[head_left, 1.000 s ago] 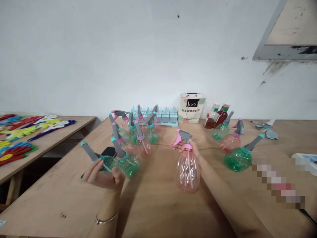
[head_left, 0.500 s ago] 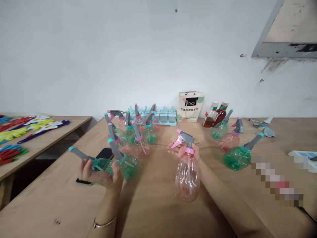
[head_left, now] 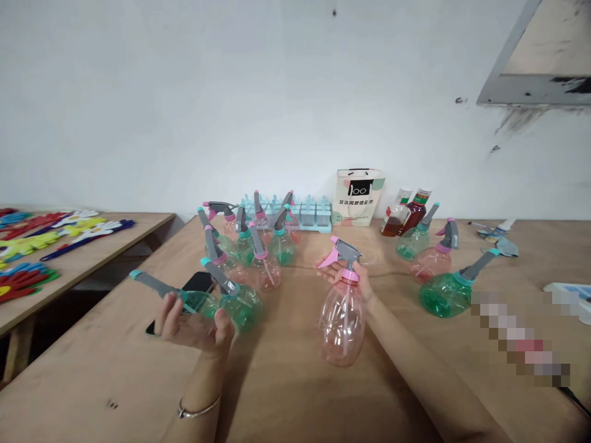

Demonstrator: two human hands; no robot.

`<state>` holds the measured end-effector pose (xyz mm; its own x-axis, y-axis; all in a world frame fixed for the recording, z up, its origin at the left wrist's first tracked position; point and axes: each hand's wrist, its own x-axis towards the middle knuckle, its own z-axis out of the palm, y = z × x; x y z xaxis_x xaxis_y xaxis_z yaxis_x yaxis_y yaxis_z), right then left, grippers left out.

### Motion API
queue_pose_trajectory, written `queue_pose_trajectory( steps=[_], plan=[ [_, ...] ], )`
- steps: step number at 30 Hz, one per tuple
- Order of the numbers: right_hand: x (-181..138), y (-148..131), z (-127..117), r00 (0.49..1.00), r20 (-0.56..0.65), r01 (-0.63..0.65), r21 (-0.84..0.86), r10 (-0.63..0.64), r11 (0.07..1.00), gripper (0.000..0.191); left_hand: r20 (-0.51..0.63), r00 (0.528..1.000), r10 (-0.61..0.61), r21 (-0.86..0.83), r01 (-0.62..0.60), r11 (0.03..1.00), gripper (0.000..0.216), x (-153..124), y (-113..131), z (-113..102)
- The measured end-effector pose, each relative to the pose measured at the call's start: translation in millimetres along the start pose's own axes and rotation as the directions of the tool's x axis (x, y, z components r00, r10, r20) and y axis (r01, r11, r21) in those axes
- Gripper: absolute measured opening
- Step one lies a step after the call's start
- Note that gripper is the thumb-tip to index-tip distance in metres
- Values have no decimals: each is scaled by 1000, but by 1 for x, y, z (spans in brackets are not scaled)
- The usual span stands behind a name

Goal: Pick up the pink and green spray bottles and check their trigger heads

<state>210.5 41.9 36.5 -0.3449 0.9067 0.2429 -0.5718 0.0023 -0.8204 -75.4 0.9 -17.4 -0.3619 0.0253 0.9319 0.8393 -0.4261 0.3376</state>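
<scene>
My right hand point(head_left: 362, 280) grips a clear pink spray bottle point(head_left: 341, 326) by its neck from behind. Its grey head with a pink trigger points left, and the body hangs tilted above the table. My left hand point(head_left: 196, 329) is palm up with bent fingers, around a green spray bottle point(head_left: 203, 301) that leans with its turquoise nozzle to the left; part of its body is hidden by the hand. Just behind stands another green spray bottle point(head_left: 240, 307). A black phone point(head_left: 198, 282) lies on the table, partly covered by the left hand and bottle.
Several pink and green spray bottles point(head_left: 265, 267) stand at the back left. Behind them is a light-blue popsicle mould point(head_left: 316, 215). A paper bag point(head_left: 357, 200), two sauce bottles point(head_left: 410, 212) and three more spray bottles point(head_left: 446, 295) are to the right. Felt flowers point(head_left: 87, 231) cover the side table.
The pink spray bottle's base has swung slightly to the left and up in my right hand. The view has shifted a little; my left hand keeps nearly the same pose.
</scene>
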Motion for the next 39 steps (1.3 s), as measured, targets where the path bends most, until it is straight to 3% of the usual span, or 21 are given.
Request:
queue_pose_trajectory(
  steps=[5,11,18,25,32,35,39],
  plan=[
    [-3,4,-3,994,-89,58,15,-56,998,47,89,995,-34,-141,47,989,65,-6,-6,7],
    [-5,1,10,990,131,-67,53,60,996,55,275,920,-281,-85,314,946,85,-12,1,16],
    [-10,-5,17,1000,5,9,-79,-9,997,53,337,866,-370,-59,411,910,87,-11,11,20],
    [-9,0,17,983,176,-54,-40,60,998,76,432,768,-472,-30,536,844,83,-8,12,19],
    [-14,-5,17,993,96,-55,-148,70,987,76,448,748,-489,-34,561,827,77,-5,15,17],
    [-23,-12,18,994,78,-57,-163,70,985,68,461,751,-472,-48,552,833,76,-5,16,17],
    [-56,-22,1,987,-155,-6,-305,-43,952,46,485,758,-436,-47,521,853,74,-7,17,17]
  ],
)
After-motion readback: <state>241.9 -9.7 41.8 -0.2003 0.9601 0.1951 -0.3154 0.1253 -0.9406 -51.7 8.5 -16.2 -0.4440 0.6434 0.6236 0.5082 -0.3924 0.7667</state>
